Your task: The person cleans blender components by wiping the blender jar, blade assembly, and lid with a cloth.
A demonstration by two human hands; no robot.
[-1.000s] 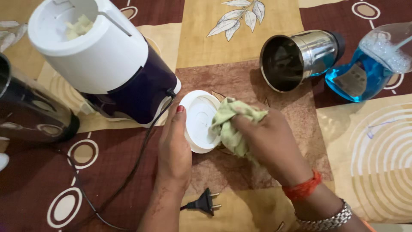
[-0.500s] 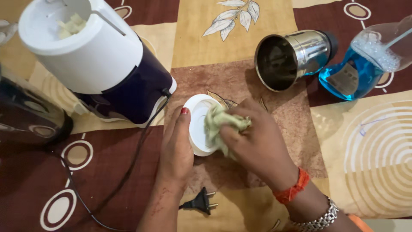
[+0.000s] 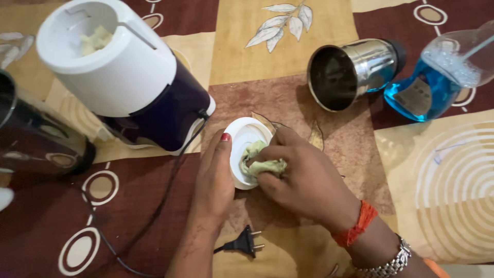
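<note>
Two hands at work on one small white lid (image 3: 246, 135). Right hand (image 3: 303, 180): fingers curled tight around a crumpled pale green cloth (image 3: 262, 162), pressing it into the lid's hollow. Left hand (image 3: 216, 180): fingers straight and close together, laid flat along the lid's left edge, red-painted thumbnail touching the rim, nothing gripped. Lid lying hollow side up on the patterned brown and tan tablecloth (image 3: 257, 56), partly hidden by cloth and knuckles.

Outward from the lid: just to its upper left, a white and dark blue grinder base (image 3: 128, 77), tipped over, pale scraps showing in its open top. From that base, a black cord (image 3: 154, 211) running down past the lid's left side under the left wrist, ending in a black plug (image 3: 246, 242) below the lid. Up and right of the lid, a steel jar (image 3: 350, 72) on its side, dark mouth facing the lid. Farther right, touching the jar's far end, a clear bottle of blue liquid (image 3: 427, 87) with foam. Far left of the lid, a second dark shiny jar (image 3: 36, 139), cut off by the edge. On the right wrist, an orange thread band (image 3: 355, 231) and a metal watch strap (image 3: 386, 265).
</note>
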